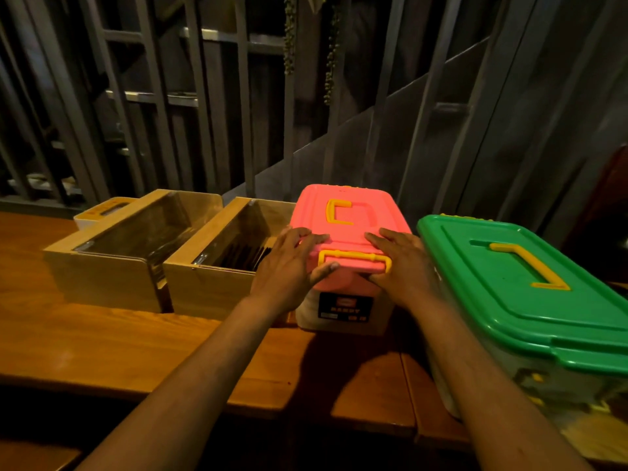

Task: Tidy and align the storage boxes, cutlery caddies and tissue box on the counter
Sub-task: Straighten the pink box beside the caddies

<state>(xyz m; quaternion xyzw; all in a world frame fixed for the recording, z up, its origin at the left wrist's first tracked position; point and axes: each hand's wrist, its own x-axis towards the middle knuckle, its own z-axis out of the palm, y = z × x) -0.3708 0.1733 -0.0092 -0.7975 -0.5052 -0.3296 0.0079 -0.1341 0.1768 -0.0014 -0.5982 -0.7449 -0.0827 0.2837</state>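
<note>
Though the light is dim, the row on the wooden tabletop (102,341) reads fairly well. The tissue box (102,210) at the far left is mostly hidden behind the left caddy (112,266); what lies in the right caddy (217,277) is dark and hard to make out. The green-lidded box (530,294) is cut off at the right edge, its contents blurred. Between the right caddy and the green one stands the pink-lidded box (350,226), its label unreadable. Both arms reach forward. The left hand (289,266) and right hand (402,263) lie palm-down on the lid's near corners, fingers spread, thumbs curled under its front edge beside the yellow latch (353,258).
</note>
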